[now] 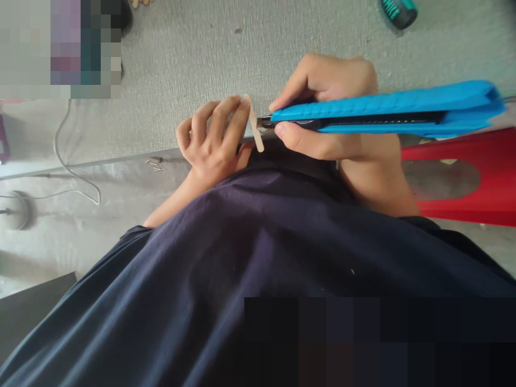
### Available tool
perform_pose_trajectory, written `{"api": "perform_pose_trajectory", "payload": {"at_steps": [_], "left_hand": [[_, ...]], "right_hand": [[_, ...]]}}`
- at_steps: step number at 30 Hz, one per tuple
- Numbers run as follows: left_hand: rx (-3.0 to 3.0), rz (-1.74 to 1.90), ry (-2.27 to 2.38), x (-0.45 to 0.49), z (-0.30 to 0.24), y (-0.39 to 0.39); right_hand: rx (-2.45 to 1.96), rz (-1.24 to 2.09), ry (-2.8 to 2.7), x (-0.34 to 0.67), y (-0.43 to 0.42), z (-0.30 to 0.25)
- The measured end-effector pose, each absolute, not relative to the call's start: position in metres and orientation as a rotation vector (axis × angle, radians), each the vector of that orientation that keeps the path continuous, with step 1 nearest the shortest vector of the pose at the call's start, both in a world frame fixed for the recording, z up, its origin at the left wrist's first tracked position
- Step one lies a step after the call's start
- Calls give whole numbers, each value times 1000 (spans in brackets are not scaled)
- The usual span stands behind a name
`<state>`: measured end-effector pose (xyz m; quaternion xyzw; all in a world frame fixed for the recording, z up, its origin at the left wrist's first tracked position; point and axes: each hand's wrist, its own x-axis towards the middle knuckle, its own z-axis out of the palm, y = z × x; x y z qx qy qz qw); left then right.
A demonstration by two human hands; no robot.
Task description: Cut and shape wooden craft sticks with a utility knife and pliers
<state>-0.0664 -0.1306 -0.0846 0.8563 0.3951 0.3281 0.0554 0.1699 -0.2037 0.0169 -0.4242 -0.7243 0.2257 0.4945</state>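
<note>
My left hand (pixel 217 131) pinches a small, flat wooden stick (pixel 255 126) with rounded ends, close to the table's near edge. The stick is tilted, its lower end reaching past that edge in front of my dark shirt. In my right hand (pixel 322 107) is a blue utility knife (pixel 387 110), with fingers and thumb wrapped round its front part. The knife lies nearly level, its tip pointing left. The short blade meets the stick's right side near the middle; whether it cuts in, I cannot tell.
The grey textured table (pixel 173 70) stretches ahead. At its far right lies a dark bottle-like object with teal lettering (pixel 399 12). A thin cable (pixel 60 134) hangs over the edge at left. A red plastic stool or chair (pixel 494 177) stands at right. Wood scraps (pixel 156 163) lie on the floor.
</note>
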Motion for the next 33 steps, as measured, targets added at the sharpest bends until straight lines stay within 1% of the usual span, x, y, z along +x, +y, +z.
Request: {"api": "perform_pose_trajectory", "payload": {"at_steps": [6,11,14,20,33], "left_hand": [[2619,1041,1080,-65,-77,-131],[2630,1061,1010,-71,-101,-125],[2674,1125,939,-75,-114,-120],[2702,1075,833,-79,-115,-115],[2747,1247,825,-78,-123,-113]], "right_hand": [[-979,545,-1762,172,-198,11],[-976,413,-1639,170,-192,5],[-939,409,-1638,168,-189,4],[-906,411,-1685,171,-186,2],[-964,360,-1692,175,-187,7]]}}
